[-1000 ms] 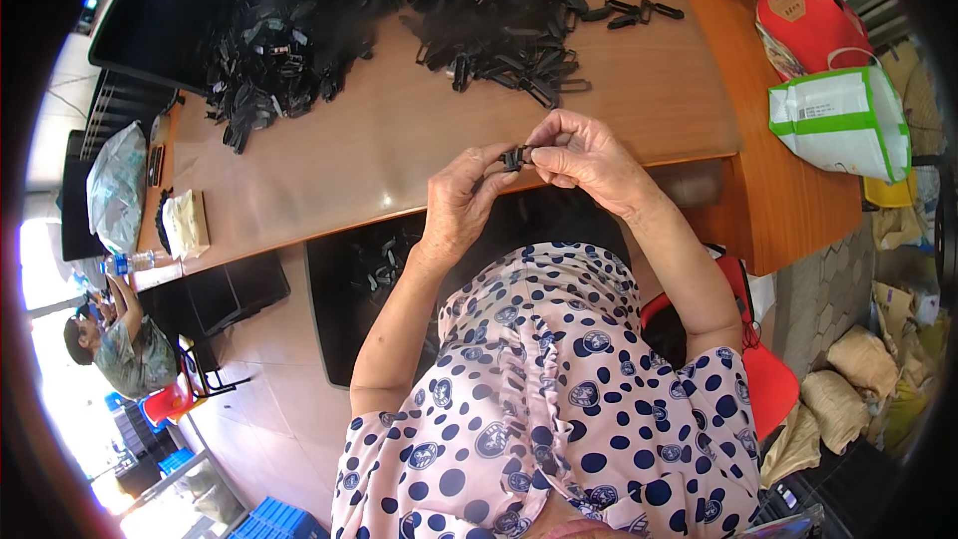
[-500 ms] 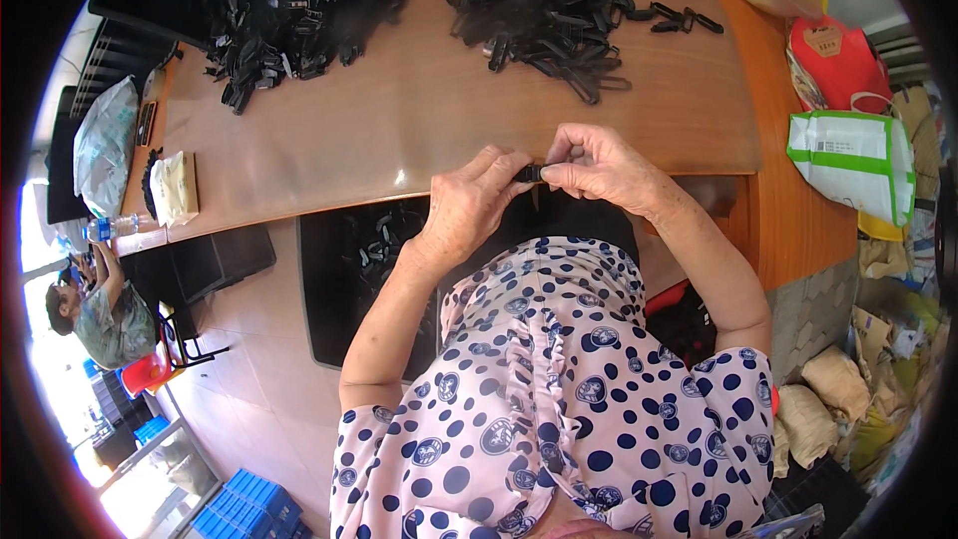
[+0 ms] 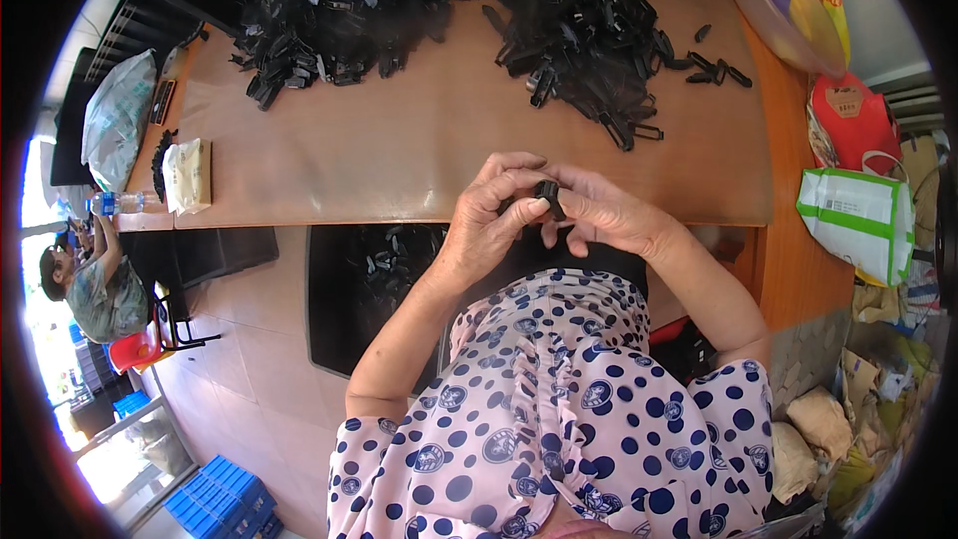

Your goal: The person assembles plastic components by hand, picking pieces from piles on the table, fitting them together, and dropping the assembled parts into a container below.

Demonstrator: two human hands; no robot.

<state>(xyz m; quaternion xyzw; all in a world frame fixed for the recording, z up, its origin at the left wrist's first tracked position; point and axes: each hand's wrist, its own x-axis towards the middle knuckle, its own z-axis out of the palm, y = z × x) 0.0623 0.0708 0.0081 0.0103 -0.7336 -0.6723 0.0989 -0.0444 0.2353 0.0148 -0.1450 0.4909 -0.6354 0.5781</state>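
Note:
Just past the table's near edge, a small black plastic piece (image 3: 548, 196) is held between my two hands, its long side roughly upright. My left hand (image 3: 491, 218) pinches it from the left, thumb tip on its lower part and fingers curled behind. From the other side, my right hand (image 3: 611, 214) closes thumb and forefinger on the piece, the lower fingers loosely bent and slightly blurred. The fingers cover part of the piece, so its exact kind is hidden. Ahead lie two heaps of similar black parts, a left heap (image 3: 329, 15) and a right heap (image 3: 579, 35).
Several loose black loops (image 3: 717, 70) lie beside the right heap on the wooden table (image 3: 399, 150). Below its edge is a black tray (image 3: 334, 289) holding parts. A tissue pack (image 3: 188, 178) and bottle (image 3: 118, 203) stand left, near a seated person (image 3: 95, 284). Bags (image 3: 856, 220) crowd the right.
Both hands have come closer together, and the black piece has turned from lying crosswise to nearly upright. My view has shifted, so the heaps appear lower and further right.

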